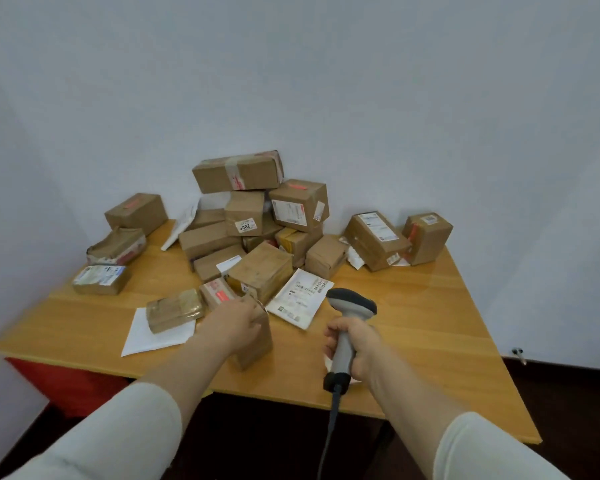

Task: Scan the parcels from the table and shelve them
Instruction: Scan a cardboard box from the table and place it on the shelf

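Parcels [253, 216] heaped just beyond the left hand [238, 320] could topple if its fingers, curled over the small box [257, 348], jolt them, while the scanner [352, 303] clamped in the right hand [357, 348] may find no label.

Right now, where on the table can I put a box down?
The table is bare at right front, between the scanner and the right edge. A bare strip lies left, between the white sheet and the labelled box. The middle pile is crowded.
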The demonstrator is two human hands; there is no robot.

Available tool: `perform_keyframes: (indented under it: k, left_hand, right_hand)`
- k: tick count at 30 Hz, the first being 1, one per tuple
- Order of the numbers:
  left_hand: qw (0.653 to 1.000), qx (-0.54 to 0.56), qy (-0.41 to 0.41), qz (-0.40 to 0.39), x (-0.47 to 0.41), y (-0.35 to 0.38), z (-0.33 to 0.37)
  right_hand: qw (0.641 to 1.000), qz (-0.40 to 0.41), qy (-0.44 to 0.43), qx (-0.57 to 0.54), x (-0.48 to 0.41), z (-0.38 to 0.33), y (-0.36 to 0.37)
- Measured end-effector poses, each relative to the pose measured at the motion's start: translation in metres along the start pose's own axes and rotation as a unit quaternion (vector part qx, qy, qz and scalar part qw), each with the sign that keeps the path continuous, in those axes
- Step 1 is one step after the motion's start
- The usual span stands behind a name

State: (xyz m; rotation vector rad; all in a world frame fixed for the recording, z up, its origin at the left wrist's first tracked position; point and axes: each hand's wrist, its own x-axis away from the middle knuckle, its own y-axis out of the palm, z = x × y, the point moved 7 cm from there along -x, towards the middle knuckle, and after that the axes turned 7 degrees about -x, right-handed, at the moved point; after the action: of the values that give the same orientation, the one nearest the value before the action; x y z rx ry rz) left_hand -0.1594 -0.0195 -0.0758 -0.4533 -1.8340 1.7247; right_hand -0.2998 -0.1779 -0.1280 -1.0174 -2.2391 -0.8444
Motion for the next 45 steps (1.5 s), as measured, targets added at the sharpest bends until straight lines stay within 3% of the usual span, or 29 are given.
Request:
perform_keyframes:
  k: [10,21,26,34,40,45]
  left_hand:
    - [0.998,-0.010,-0.054,-0.012,-0.104,-0.038,0.015]
    - [0.995,-0.014,-0.074,0.069,-0.224,-0.119,-0.034]
    - [0.992,0.008,-0.055,0.112,-0.298,-0.149,-0.057]
    - [0.992,0.010,-0.038,0.118,-0.411,-0.163,-0.081]
    - [0.995,-0.020,-0.029,0.090,-0.444,-0.153,-0.083]
    - [0.986,-0.110,-0.015,0.127,-0.448,-0.157,-0.082]
  right_hand:
    - [0.997,-0.072,0.012,-0.036,-0.081,-0.114,0.038]
    - [0.987,-0.145,-0.057,-0.047,-0.123,-0.190,0.148]
    - [0.990,-0.116,-0.066,-0.038,-0.161,-0.210,0.192]
    - [0.993,-0.086,-0.070,-0.032,-0.210,-0.231,0.228]
    - [0.994,-0.080,-0.057,-0.047,-0.231,-0.227,0.226]
    - [0.996,-0.066,-0.057,-0.035,-0.236,-0.227,0.221]
